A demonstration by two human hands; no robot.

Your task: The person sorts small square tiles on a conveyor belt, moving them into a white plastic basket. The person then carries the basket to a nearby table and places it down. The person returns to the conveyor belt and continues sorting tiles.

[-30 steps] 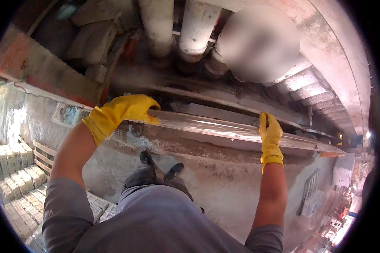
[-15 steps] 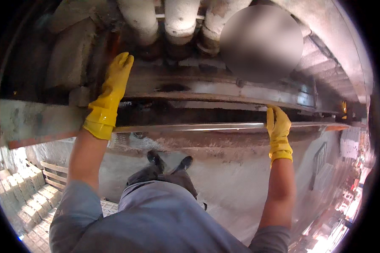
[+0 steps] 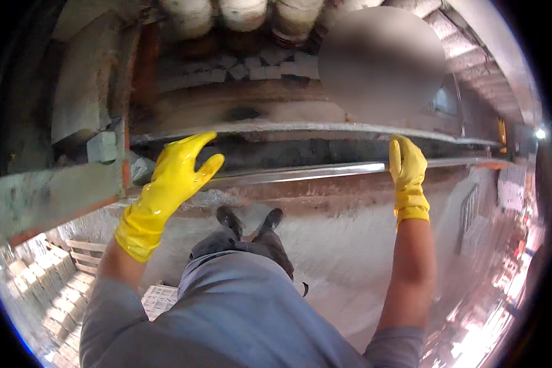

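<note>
My left hand [image 3: 176, 178], in a wet yellow rubber glove, hovers at the left of a long dark slot. Thumb and fingers stand apart with nothing between them, just below the slot's far metal edge [image 3: 276, 127]. Farther right, my right hand [image 3: 408, 172] in a matching glove lies across the shiny metal rail [image 3: 325, 172] along the slot's near side. Its fingers are pressed together and curled; whatever they may hold is hidden. The dark slot [image 3: 300, 153] runs between the two edges, below both hands' fingertips.
Thick pale cylinders [image 3: 242, 12] line the top, above pale blocks [image 3: 267, 70]. A metal beam [image 3: 55, 193] juts in from the left. Stacked pale blocks [image 3: 61, 270] and a wooden pallet [image 3: 86, 254] stand lower left. A grey round blur covers part of the upper right.
My left hand has come down and turned inward, its thumb now spread from the fingers. My right hand stays near the rail. The view has tilted, showing more pale blocks under the cylinders.
</note>
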